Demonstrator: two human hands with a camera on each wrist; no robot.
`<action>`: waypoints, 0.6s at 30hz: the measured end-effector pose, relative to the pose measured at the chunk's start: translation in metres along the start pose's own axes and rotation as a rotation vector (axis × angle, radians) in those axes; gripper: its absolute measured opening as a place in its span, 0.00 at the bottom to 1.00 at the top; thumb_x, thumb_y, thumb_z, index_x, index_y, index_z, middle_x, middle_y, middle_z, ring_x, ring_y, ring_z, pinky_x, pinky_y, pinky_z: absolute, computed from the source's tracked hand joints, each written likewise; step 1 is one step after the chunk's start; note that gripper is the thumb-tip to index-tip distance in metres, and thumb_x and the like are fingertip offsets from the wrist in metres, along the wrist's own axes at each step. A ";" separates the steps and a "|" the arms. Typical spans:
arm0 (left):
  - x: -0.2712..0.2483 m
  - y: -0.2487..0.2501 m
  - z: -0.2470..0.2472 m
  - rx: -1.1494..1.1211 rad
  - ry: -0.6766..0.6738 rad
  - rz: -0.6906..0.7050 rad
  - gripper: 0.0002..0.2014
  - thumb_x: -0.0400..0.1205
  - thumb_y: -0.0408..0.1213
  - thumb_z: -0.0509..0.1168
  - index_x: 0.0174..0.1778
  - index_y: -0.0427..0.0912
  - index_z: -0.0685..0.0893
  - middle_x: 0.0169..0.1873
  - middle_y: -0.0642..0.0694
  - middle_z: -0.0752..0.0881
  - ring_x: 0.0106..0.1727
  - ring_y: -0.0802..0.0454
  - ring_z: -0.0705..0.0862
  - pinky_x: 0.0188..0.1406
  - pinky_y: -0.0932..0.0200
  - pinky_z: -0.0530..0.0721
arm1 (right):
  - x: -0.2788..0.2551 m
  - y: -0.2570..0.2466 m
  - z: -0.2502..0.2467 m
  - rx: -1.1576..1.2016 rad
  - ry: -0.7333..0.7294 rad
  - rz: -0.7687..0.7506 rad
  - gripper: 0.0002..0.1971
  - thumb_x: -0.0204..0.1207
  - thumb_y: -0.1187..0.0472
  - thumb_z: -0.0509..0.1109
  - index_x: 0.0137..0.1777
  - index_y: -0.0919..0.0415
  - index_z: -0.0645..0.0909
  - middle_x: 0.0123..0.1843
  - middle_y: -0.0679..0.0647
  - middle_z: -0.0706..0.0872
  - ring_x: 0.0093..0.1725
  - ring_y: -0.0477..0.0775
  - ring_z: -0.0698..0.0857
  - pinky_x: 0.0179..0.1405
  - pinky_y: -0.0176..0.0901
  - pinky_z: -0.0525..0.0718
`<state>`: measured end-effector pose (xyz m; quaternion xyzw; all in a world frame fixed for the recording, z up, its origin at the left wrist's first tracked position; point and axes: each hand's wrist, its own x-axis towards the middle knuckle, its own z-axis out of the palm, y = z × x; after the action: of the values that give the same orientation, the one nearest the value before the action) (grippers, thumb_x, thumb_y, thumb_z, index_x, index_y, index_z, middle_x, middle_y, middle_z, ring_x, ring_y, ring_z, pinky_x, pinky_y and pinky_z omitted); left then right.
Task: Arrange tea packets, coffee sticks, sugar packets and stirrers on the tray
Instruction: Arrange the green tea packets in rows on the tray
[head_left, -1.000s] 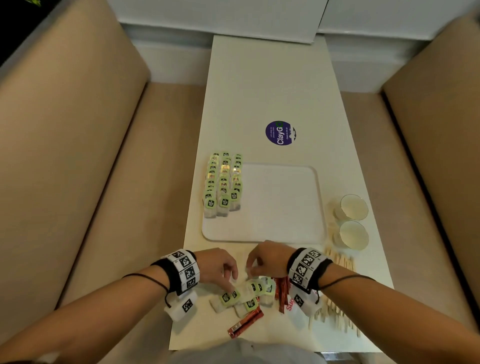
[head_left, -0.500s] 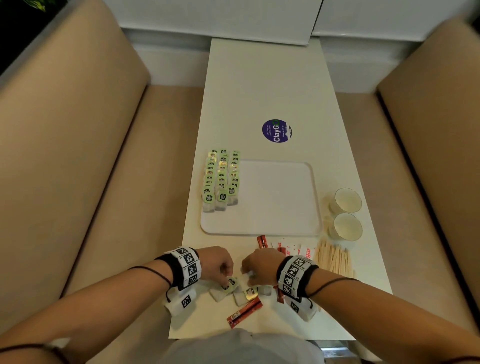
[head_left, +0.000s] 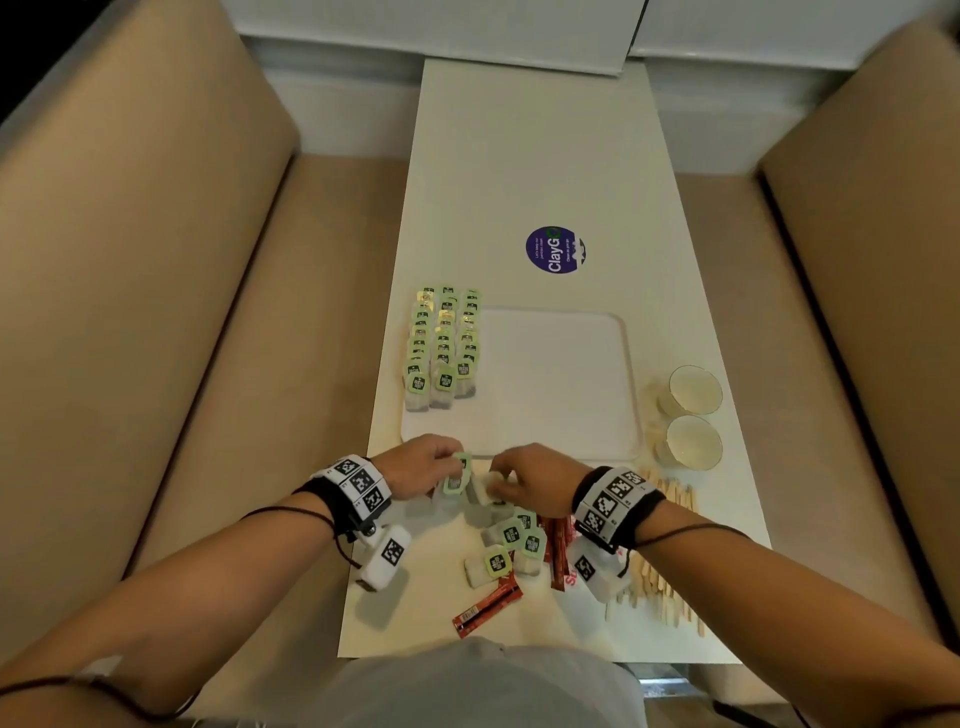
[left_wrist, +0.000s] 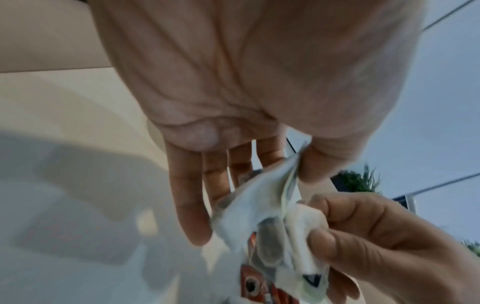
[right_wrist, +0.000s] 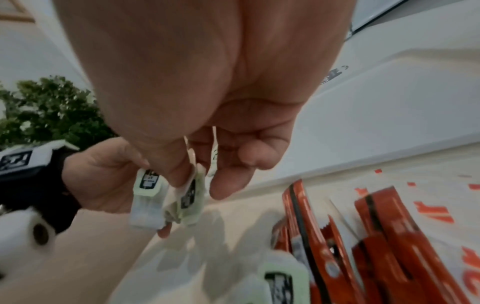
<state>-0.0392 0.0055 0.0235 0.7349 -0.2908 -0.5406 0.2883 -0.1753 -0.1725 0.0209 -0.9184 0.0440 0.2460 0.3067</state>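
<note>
Currently, at the near tabletop (head_left: 415, 613) edge, loose tea packets (head_left: 511, 545), red coffee sticks (head_left: 485, 609), sugar packets (head_left: 570, 577) and wooden stirrers (head_left: 662, 582) remain unsorted. Just beyond, the left hand (head_left: 421, 465) pinches one green-labelled tea packet (head_left: 457, 474); the right hand (head_left: 535, 483) grips further tea packets (right_wrist: 191, 197). Farther out, the tray (head_left: 587, 447) holds three rows of tea packets (head_left: 444, 343) on its left side; the remainder is bare. Judged progress: tea partly done, other items not started. Two paper cups (head_left: 693, 415) stand right of the tray, not obstructing it.
</note>
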 end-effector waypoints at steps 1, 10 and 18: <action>0.001 0.002 0.000 -0.086 0.035 -0.014 0.10 0.85 0.39 0.60 0.39 0.55 0.77 0.38 0.50 0.81 0.34 0.58 0.84 0.37 0.62 0.86 | 0.002 0.001 -0.004 0.017 0.025 0.002 0.15 0.86 0.48 0.63 0.51 0.58 0.84 0.45 0.52 0.87 0.42 0.52 0.84 0.42 0.47 0.81; 0.008 0.024 -0.003 -0.578 0.294 0.018 0.09 0.90 0.30 0.53 0.57 0.48 0.75 0.53 0.43 0.83 0.51 0.45 0.86 0.50 0.49 0.91 | 0.025 -0.004 -0.041 0.208 0.152 0.063 0.19 0.88 0.45 0.62 0.41 0.59 0.76 0.38 0.55 0.87 0.35 0.52 0.90 0.33 0.47 0.81; 0.020 0.030 -0.010 -0.564 0.429 0.131 0.14 0.89 0.33 0.52 0.54 0.54 0.81 0.66 0.47 0.85 0.55 0.43 0.86 0.36 0.56 0.87 | 0.038 -0.016 -0.049 0.223 0.130 0.054 0.20 0.88 0.46 0.62 0.38 0.57 0.77 0.29 0.47 0.86 0.23 0.37 0.82 0.32 0.36 0.76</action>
<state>-0.0281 -0.0279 0.0357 0.7030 -0.1095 -0.4133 0.5684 -0.1174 -0.1859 0.0449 -0.8912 0.1156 0.1876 0.3966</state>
